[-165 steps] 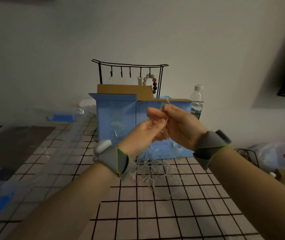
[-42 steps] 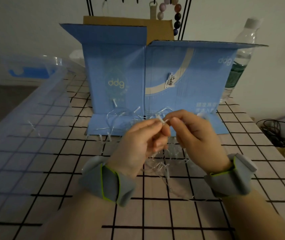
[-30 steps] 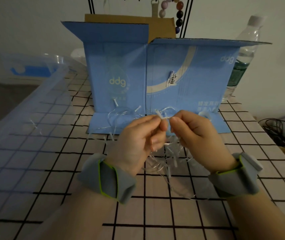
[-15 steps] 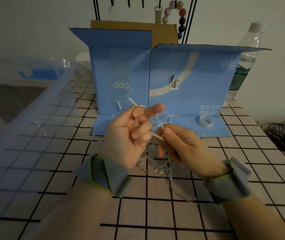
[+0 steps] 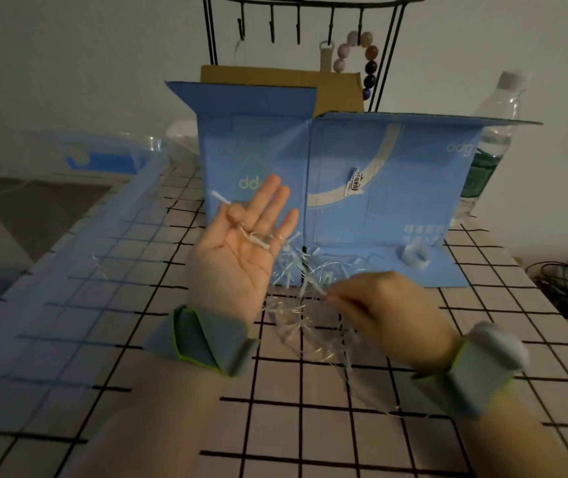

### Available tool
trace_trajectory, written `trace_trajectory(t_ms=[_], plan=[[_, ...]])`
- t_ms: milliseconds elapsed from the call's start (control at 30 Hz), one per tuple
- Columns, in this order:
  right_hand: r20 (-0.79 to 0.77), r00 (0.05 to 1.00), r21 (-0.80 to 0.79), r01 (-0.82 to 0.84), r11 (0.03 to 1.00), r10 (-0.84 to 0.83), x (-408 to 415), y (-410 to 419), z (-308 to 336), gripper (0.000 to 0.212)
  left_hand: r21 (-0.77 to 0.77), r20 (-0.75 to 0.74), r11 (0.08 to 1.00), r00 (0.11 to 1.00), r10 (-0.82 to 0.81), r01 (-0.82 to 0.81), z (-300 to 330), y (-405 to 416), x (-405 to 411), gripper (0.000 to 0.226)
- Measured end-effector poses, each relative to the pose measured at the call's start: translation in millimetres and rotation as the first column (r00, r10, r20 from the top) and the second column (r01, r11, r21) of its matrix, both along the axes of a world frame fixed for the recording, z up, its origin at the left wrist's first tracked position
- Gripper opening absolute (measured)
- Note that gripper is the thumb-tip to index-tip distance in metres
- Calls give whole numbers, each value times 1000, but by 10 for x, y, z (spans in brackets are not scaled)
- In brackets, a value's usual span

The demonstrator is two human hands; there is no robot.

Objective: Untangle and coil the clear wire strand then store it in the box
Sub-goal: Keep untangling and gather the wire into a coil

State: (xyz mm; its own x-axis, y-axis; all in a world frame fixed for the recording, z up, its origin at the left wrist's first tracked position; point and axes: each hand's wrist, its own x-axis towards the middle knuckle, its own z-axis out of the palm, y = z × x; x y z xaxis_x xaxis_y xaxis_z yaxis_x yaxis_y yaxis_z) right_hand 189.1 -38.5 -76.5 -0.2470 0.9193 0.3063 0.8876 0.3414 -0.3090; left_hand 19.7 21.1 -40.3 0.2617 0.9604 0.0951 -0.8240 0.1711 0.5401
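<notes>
Underneath it all, a table (image 5: 310, 426) with a black-grid cloth carried a clear plastic bin (image 5: 79, 236) along its left edge and a blue cardboard box (image 5: 379, 201) standing open-flapped at the back. Behind the box rose a black wire rack (image 5: 310, 5) hung with a string of beads (image 5: 367, 60), and a water bottle (image 5: 493, 132) stood to the right. The left hand (image 5: 241, 250) was raised palm up, three fingers straight, its thumb and forefinger pinching one end of the clear wire strand (image 5: 303, 305). The right hand (image 5: 382, 305), lower and blurred, pinched another part of it in curled fingertips. The strand's tangle hung between both hands, just above the cloth, in front of the box. A small roll of tape (image 5: 416, 257) lay on the box's front flap.
</notes>
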Motion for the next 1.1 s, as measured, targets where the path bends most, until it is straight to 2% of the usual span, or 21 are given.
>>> trace_trajectory(t_ms=[100,167,233,300,333,367,400,500,567,700,767,833,967,1100], plan=[[169,981,45,-100,994,91,-125,-20,-17,25,74,-198,997,980,32,-17,-93,-25,100,43],[178,967,34,-192,981,183,-166,-42,12,17,188,-374,982,924,76,-5,-189,-20,156,39],[102,962,76,-261,962,253,-177,-62,43,16,368,-604,928,772,196,52,-273,-21,173,35],[16,969,156,-247,956,248,-175,-74,84,17,516,-776,835,518,360,193,-335,-23,157,33],[-37,971,194,-225,955,236,-162,-78,104,17,553,-802,792,420,423,259,-350,-29,151,32],[-92,969,223,-205,953,230,-148,-78,124,16,577,-803,761,372,465,296,-355,-36,136,30],[-144,964,248,-181,952,221,-122,-74,140,15,591,-798,744,361,482,313,-351,-45,127,30],[-309,938,309,-61,949,161,3,-57,184,21,584,-798,747,394,457,318,-339,-46,118,35],[-440,889,321,23,947,128,71,-58,188,29,551,-805,771,449,389,320,-324,-61,126,35],[-611,789,287,137,948,71,94,-30,165,12,473,-771,821,602,209,320,-265,-145,176,31],[-634,769,271,122,955,81,77,-12,139,13,392,-693,855,721,32,339,-248,-184,210,31],[-603,793,256,86,963,90,51,-5,124,14,287,-588,878,794,-155,384,-241,-190,231,33],[-495,867,140,12,990,60,13,0,51,28,113,-439,873,812,-384,474,-219,-170,247,38],[-554,827,119,-34,992,95,-30,9,-4,38,35,-355,873,822,-444,487,-240,-186,277,37]])
